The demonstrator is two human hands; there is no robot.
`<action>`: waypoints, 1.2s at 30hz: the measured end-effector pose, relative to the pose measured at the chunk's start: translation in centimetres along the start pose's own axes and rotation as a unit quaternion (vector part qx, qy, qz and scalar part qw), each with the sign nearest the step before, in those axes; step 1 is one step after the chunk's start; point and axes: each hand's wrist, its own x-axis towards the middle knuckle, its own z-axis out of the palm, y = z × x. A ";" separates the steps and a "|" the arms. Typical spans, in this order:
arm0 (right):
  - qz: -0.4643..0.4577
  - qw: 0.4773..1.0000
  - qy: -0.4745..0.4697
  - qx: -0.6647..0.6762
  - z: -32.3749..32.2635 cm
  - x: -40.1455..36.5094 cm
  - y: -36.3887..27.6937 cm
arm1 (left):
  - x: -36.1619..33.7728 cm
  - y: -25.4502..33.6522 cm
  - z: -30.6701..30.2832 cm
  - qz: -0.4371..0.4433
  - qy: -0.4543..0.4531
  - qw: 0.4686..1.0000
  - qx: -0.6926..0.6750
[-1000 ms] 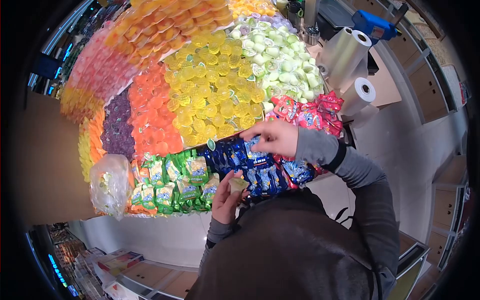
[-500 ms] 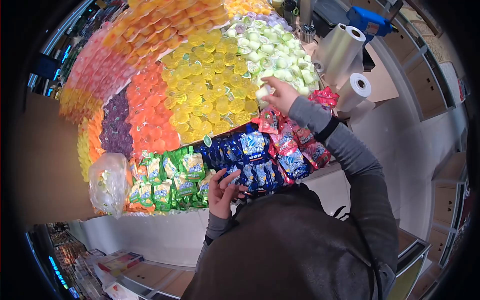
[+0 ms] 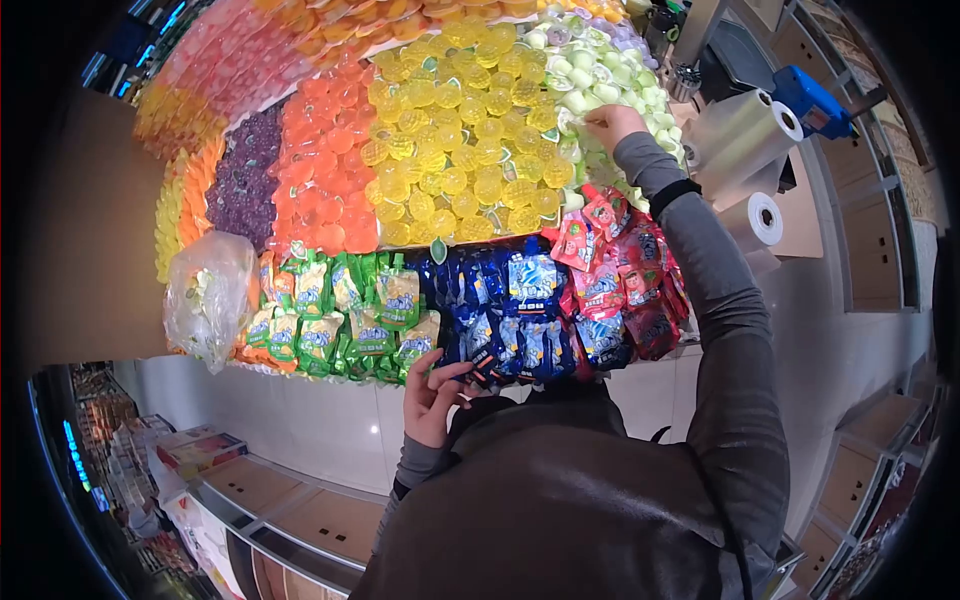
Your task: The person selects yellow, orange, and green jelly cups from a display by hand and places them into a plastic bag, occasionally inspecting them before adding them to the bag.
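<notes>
My right hand [image 3: 614,125] reaches over the heap of pale green jelly cups [image 3: 590,70], its fingers drawn together among them. Whatever those fingers hold, if anything, blends into the cups. Near the front edge of the display, my left hand [image 3: 430,405] is open, fingers apart and curved, beside the blue jelly pouches [image 3: 530,285] and the green jelly pouches [image 3: 400,295]. Red and pink pouches [image 3: 600,285] lie below my right forearm. Yellow fruit-shaped jellies [image 3: 470,130] fill the section left of my right hand.
A clear plastic bag [image 3: 205,310] with several cups in it sits at the display's left corner. Orange jellies [image 3: 325,165] and purple jellies [image 3: 243,175] lie beyond it. Plastic bag rolls [image 3: 745,130] and a blue device [image 3: 810,100] stand at the right.
My right hand has moved from above the red pouches, where it held a pale jelly cup, farther into the pale green heap. My left hand stays near the front edge. The view has shifted.
</notes>
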 end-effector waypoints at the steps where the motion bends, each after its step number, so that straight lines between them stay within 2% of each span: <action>1: -0.002 1.000 0.007 -0.003 0.6 0.1 0.7 | -0.2 0.0 -0.3 -0.003 0.006 1.000 -0.001; 4: -0.055 0.998 0.012 -0.021 1.5 0.8 1.7 | -0.8 -0.1 -1.3 -0.015 0.017 1.000 -0.017; 8: -0.031 0.998 -0.003 -0.053 1.2 0.3 1.5 | -1.6 0.6 -2.6 -0.018 0.017 0.999 -0.042; 11: -0.074 0.990 0.068 -0.098 -0.4 -1.1 -1.8 | -2.5 0.5 -4.6 -0.016 0.025 0.996 -0.088; 12: -0.063 0.992 0.065 -0.090 -1.6 -2.1 -5.3 | -2.8 0.2 -5.6 0.001 0.025 0.996 -0.082; 14: -0.113 0.990 0.068 -0.042 -2.6 -3.5 -9.5 | -3.7 -0.2 -7.9 0.032 0.019 0.997 -0.067; 17: -0.085 0.994 -0.005 0.066 -4.2 -7.5 -20.9 | -5.6 0.0 -11.3 0.036 0.034 0.995 -0.082; 20: -0.163 0.973 -0.080 0.139 -3.5 -12.2 -32.0 | -8.1 0.3 -15.7 0.052 0.044 0.995 -0.070; 22: -0.218 0.956 -0.131 0.146 -1.9 -15.5 -38.9 | -9.7 0.3 -19.2 0.068 0.049 0.994 -0.068; 24: -0.236 0.940 -0.203 0.141 0.4 -18.5 -44.5 | -11.6 0.1 -23.0 0.087 0.074 0.991 -0.072; 26: -0.333 0.914 -0.192 0.128 3.5 -20.8 -48.4 | -13.5 -0.3 -26.8 0.103 0.110 0.985 -0.081; 28: -0.317 0.898 -0.206 0.226 6.5 -23.4 -52.4 | -15.2 -0.8 -30.6 0.109 0.136 0.981 -0.089; 30: -0.262 0.874 -0.263 0.313 10.9 -25.9 -54.7 | -17.5 -0.3 -34.1 0.111 0.161 0.977 -0.086; 32: -0.139 0.813 -0.353 0.442 16.2 -28.6 -55.9 | -19.7 -0.2 -36.9 0.126 0.189 0.970 -0.085; 34: -0.056 0.745 -0.400 0.531 19.7 -30.7 -57.7 | -21.3 0.6 -39.6 0.136 0.208 0.965 -0.082; 36: -0.051 0.746 -0.423 0.512 21.2 -31.9 -59.1 | -22.2 0.4 -41.7 0.142 0.222 0.960 -0.092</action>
